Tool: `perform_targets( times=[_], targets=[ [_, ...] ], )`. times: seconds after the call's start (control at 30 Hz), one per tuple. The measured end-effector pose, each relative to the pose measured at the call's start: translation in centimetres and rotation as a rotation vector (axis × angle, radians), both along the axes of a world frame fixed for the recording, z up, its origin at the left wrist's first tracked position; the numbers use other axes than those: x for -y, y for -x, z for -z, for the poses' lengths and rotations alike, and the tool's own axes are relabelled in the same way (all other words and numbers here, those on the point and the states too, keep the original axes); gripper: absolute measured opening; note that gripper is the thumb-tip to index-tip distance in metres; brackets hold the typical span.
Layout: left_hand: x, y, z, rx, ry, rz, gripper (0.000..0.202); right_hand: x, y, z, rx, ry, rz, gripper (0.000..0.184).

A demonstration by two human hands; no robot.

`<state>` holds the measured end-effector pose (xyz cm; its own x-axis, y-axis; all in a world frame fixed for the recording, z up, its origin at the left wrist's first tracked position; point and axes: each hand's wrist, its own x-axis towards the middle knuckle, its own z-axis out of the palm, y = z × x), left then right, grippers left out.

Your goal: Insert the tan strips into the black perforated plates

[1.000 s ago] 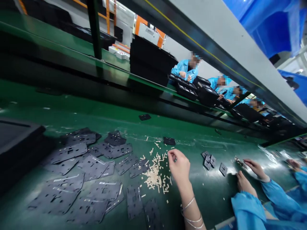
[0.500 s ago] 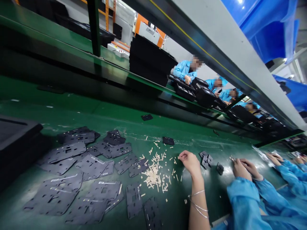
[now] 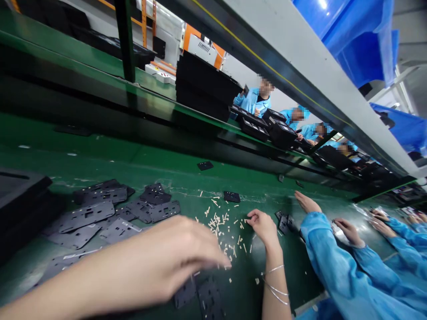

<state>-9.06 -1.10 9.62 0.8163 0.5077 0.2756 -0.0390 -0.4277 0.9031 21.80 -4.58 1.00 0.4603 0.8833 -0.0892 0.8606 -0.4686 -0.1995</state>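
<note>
- Left hand (image 3: 160,262), blurred, reaches over the beige strips (image 3: 216,231); its grip cannot be told.
- Right hand (image 3: 265,226): grip pinched together, beside the strips, right of the black perforated plates (image 3: 86,218).

Room bright, light coming from above, soft and even. Strong glare on green conveyor belt (image 3: 362,209) at right side, small white shine on blue plastic sheet (image 3: 322,5). Deep shadow lies under upper belt (image 3: 63,53). Near hand (image 3: 160,262) blurred by motion. Wide lens bends white shelf beam (image 3: 293,66) toward edges, whole picture tilted. Far parts stay rather sharp.
</note>
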Motion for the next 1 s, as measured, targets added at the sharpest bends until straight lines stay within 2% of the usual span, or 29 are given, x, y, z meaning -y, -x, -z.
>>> perform_targets(
  times=[0.03,0.1,0.17,0.27,0.43,0.57,0.7,0.8,1.0],
  targets=[
    [-0.9,0.3,0.1,-0.103,-0.050,0.064,0.026,0.0,0.4,0.2,-0.008,0.024,0.003,0.013],
    [-3.0,0.3,0.8,-0.261,-0.110,-0.006,0.026,0.0,0.7,0.1,-0.013,0.046,0.010,0.008],
    [-4.8,-0.2,2.0,-0.387,-0.138,-0.098,0.027,-0.1,0.8,-0.1,-0.007,0.050,0.020,0.016],
    [-6.1,-1.1,3.7,-0.488,-0.191,-0.140,0.028,-0.2,1.1,-0.2,0.017,0.041,0.028,0.016],
    [-5.8,-1.7,5.5,-0.560,-0.242,-0.104,0.028,-0.1,1.7,0.0,0.055,0.037,0.030,0.010],
    [-5.3,-2.1,6.4,-0.586,-0.224,-0.075,0.029,0.0,2.3,-0.1,0.101,0.037,0.040,0.016],
    [-4.6,-2.8,7.0,-0.556,-0.196,-0.081,0.027,0.1,3.0,-0.2,0.134,0.018,0.037,0.017],
    [-4.2,-3.2,7.4,-0.521,-0.178,-0.116,0.025,0.2,3.2,-0.4,0.124,0.017,0.016,0.012],
    [-3.8,-3.6,7.6,-0.562,-0.208,-0.140,0.017,0.1,3.2,-0.5,0.110,0.054,0.009,0.015]
  ],
)
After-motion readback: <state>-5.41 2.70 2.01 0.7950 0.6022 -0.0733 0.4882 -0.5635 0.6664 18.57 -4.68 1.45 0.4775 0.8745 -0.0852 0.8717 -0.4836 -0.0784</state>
